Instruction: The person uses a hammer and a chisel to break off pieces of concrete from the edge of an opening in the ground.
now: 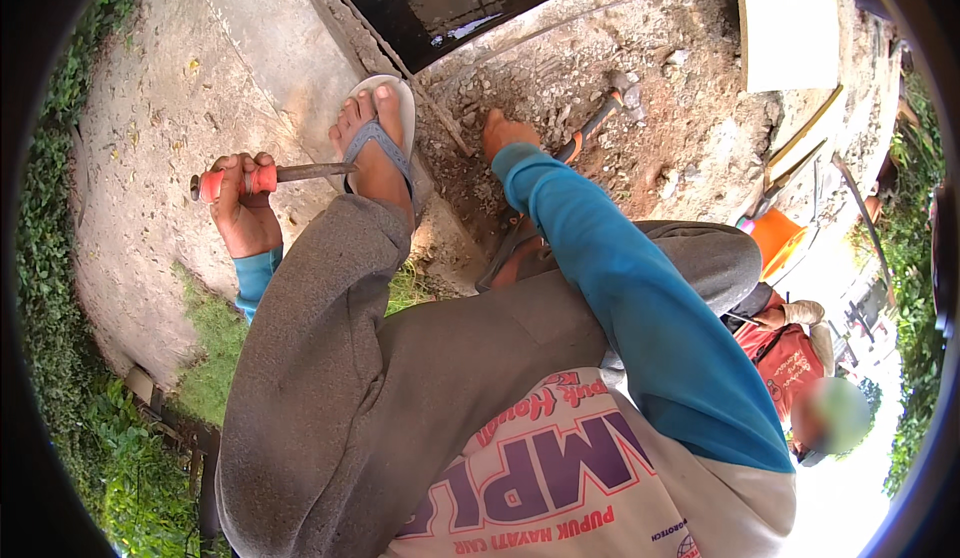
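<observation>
The left hand (240, 213) is raised beside the bent left knee, its grip closed in a fist, knuckles up. The right arm in a blue sleeve stretches forward and down, right hand (505, 133) closed, fingers hidden.

Red-handled chisel (270, 175), blue sleeve (630, 298), grey trousers (320, 358), pale grey sandal (385, 123), orange bucket (778, 240).

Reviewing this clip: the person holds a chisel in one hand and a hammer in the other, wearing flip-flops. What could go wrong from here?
1. The chisel tip, gripped by the left hand, lies right beside the bare toes in the flip-flop; a slip could cut the foot.
2. The right hand holds the hammer over loose rubble; flying chips could hit unprotected feet.
3. A person sits nearby, possibly within range of debris.
</observation>
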{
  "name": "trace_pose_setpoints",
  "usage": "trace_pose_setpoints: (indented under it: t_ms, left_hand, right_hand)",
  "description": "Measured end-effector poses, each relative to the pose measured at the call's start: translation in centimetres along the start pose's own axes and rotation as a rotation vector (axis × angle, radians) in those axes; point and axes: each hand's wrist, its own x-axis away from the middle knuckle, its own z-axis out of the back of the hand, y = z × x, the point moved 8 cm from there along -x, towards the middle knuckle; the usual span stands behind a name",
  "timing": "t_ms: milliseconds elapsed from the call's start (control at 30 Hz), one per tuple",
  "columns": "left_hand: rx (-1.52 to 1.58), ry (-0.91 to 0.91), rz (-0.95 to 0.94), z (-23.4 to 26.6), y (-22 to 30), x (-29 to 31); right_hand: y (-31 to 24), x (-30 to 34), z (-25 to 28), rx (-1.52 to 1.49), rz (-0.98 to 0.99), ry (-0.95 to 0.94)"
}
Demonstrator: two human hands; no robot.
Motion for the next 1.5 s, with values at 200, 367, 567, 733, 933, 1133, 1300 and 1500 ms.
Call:
trace_pose_setpoints:
  t_ms: [200, 367, 567, 733, 933, 1133, 1300, 1500]
  left_hand:
    - [0.014, -0.025, -0.021, -2.2, -1.5, -1.6]
    - [-0.002, -0.073, -0.042, -4.9, -1.5, -1.7]
    - [-0.02, -0.096, -0.051, -5.6, -1.7, -1.7]
    - [-0.064, -0.069, -0.026, -5.6, -1.4, -0.7]
    - [-0.006, -0.03, 0.0, -1.3, -1.5, -0.1]
    - [0.054, -0.011, 0.005, -0.1, -2.2, -0.2]
    - [0.028, -0.026, -0.004, -1.3, -1.5, -0.2]
    - [0.056, -0.018, -0.008, -0.6, -1.9, -0.5]
  right_hand:
    - [5.7, 8.2, -6.2, 0.124, 0.096, -0.317]
    - [20.8, 13.0, 1.8, 0.267, -0.107, -0.353]
    - [8.8, 8.4, 5.2, 0.051, 0.183, 0.126]
    - [-1.7, -0.2, 2.5, 0.108, 0.478, 0.405]
    - [-2.3, -2.7, 2.2, 0.375, 0.313, 0.157]
    - [-2.8, -4.5, 2.2, 0.296, 0.397, 0.042]
    - [-1.2, -4.0, 1.2, 0.222, 0.381, 0.075]
    - [-1.3, -3.0, 3.1, 0.138, 0.258, 0.03]
